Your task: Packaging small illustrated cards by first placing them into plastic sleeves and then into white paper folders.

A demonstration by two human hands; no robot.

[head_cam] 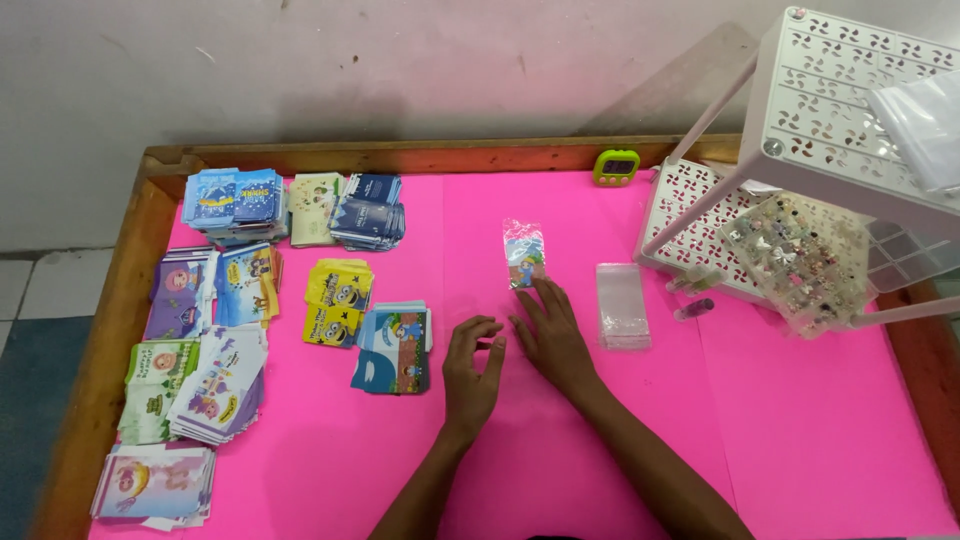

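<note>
The right hand [553, 335] lies flat and empty on the pink counter [800, 440], fingertips touching a small bagged card [524, 254]; the left hand [472, 368] curls loosely, holding nothing. A careless push could likely slide the slick packet away toward the clear sleeves [623, 304] at right.

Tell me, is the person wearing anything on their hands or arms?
No. Both the left hand and the right hand are bare, with no gloves, rings or watch visible. The forearms are bare too, with no sleeves reaching into the picture.
</note>
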